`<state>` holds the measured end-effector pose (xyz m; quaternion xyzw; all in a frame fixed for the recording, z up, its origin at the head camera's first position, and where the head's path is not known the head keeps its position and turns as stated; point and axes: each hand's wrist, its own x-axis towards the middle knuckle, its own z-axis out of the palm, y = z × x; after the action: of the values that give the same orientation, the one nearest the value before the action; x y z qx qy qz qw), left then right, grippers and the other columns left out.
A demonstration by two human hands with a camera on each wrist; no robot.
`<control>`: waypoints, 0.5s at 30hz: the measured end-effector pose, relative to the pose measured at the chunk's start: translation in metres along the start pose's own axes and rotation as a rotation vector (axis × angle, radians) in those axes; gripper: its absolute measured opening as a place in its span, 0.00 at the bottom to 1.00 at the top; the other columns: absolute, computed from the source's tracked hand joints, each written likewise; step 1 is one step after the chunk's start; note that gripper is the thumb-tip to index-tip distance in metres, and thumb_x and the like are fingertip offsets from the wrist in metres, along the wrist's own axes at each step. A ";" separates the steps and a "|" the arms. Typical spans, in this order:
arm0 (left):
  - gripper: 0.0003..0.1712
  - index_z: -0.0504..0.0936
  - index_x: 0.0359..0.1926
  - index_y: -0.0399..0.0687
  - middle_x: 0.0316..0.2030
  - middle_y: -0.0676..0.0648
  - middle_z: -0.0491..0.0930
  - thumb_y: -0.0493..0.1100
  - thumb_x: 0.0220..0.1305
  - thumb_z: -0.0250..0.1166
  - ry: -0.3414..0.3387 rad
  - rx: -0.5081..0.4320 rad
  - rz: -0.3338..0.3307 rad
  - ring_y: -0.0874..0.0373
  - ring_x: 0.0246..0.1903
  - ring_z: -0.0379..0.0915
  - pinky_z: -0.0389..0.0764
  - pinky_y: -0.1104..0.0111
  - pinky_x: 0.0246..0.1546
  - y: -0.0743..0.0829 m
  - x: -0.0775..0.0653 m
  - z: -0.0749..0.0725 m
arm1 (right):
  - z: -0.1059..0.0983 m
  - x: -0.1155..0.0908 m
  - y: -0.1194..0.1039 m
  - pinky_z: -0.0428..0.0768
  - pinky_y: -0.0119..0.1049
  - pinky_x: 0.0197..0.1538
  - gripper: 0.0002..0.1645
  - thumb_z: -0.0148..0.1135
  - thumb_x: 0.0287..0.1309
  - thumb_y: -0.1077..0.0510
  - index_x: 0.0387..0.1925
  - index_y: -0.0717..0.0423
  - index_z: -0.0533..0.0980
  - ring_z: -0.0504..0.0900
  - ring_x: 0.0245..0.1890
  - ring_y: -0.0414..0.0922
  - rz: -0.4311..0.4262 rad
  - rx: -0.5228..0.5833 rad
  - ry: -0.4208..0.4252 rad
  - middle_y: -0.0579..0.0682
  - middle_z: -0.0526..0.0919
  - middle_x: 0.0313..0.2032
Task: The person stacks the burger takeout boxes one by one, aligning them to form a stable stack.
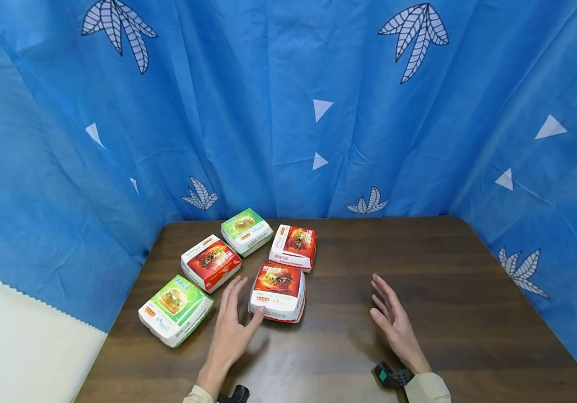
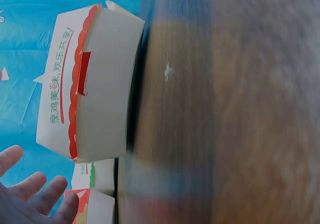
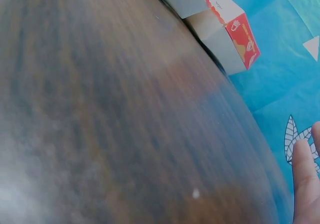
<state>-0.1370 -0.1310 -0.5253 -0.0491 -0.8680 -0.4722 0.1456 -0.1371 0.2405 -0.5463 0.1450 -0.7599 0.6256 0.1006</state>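
Note:
My left hand [image 1: 234, 327] is beside the front red-and-white burger box [image 1: 277, 291], fingers apart and thumb overlapping the box's near left corner in the head view. In the left wrist view this burger box [image 2: 102, 83] looms large with its red scalloped edge and slot, and the spread fingers [image 2: 51, 193] are below it. Left of that hand lie a green-and-white burger box [image 1: 176, 309] and a red one [image 1: 210, 262]. My right hand [image 1: 394, 322] hovers over the table to the right with loosely bent fingers and nothing in its grasp.
Behind the front box are another red burger box [image 1: 293, 246] and a green one [image 1: 246, 230]. The dark wooden table [image 1: 419, 252] extends right and ends at a blue curtain [image 1: 288, 112]. A black band [image 1: 393, 376] circles the right wrist.

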 end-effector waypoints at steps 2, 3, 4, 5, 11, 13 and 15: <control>0.47 0.64 0.76 0.59 0.77 0.45 0.59 0.57 0.60 0.75 -0.007 -0.010 0.004 0.46 0.75 0.58 0.67 0.40 0.69 -0.001 0.001 0.002 | 0.000 0.000 0.000 0.65 0.19 0.69 0.43 0.51 0.71 0.72 0.82 0.52 0.51 0.60 0.76 0.31 -0.003 0.000 -0.002 0.68 0.51 0.79; 0.48 0.63 0.76 0.59 0.77 0.45 0.59 0.57 0.59 0.75 -0.011 -0.017 0.006 0.46 0.75 0.58 0.67 0.40 0.69 -0.001 0.002 0.004 | 0.000 0.000 0.000 0.65 0.19 0.69 0.43 0.51 0.71 0.72 0.82 0.52 0.51 0.59 0.76 0.31 -0.004 0.001 -0.003 0.68 0.51 0.79; 0.49 0.62 0.77 0.59 0.77 0.45 0.59 0.56 0.58 0.76 -0.017 -0.032 0.007 0.46 0.75 0.59 0.67 0.43 0.70 -0.002 0.003 0.005 | 0.000 0.000 0.000 0.65 0.19 0.69 0.43 0.51 0.71 0.73 0.82 0.52 0.51 0.59 0.76 0.32 -0.005 0.003 -0.005 0.68 0.51 0.79; 0.51 0.61 0.77 0.58 0.77 0.44 0.58 0.55 0.58 0.77 -0.024 -0.050 0.008 0.47 0.75 0.59 0.67 0.46 0.71 -0.003 0.004 0.006 | -0.001 0.000 0.000 0.65 0.19 0.69 0.43 0.51 0.72 0.73 0.82 0.52 0.51 0.59 0.76 0.32 -0.005 0.004 -0.006 0.68 0.51 0.79; 0.58 0.57 0.79 0.49 0.77 0.42 0.58 0.49 0.54 0.81 -0.057 -0.168 0.046 0.49 0.75 0.59 0.59 0.78 0.72 -0.011 0.009 0.009 | 0.000 0.000 0.000 0.65 0.18 0.68 0.43 0.51 0.72 0.72 0.82 0.52 0.50 0.59 0.76 0.31 0.006 -0.001 -0.014 0.68 0.51 0.79; 0.58 0.57 0.79 0.48 0.77 0.41 0.58 0.48 0.53 0.81 -0.065 -0.193 0.066 0.48 0.75 0.59 0.57 0.82 0.71 -0.013 0.010 0.010 | 0.000 0.000 0.000 0.65 0.18 0.68 0.43 0.51 0.72 0.72 0.82 0.52 0.50 0.59 0.75 0.30 0.012 -0.007 -0.013 0.66 0.51 0.79; 0.59 0.57 0.79 0.47 0.77 0.41 0.57 0.48 0.53 0.82 -0.076 -0.213 0.075 0.48 0.76 0.58 0.57 0.81 0.71 -0.014 0.012 0.011 | 0.000 0.000 0.000 0.65 0.18 0.68 0.43 0.51 0.72 0.72 0.82 0.51 0.51 0.60 0.75 0.29 0.016 -0.007 -0.012 0.66 0.51 0.79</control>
<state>-0.1536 -0.1298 -0.5389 -0.1145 -0.8153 -0.5539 0.1238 -0.1369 0.2406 -0.5460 0.1427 -0.7637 0.6230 0.0915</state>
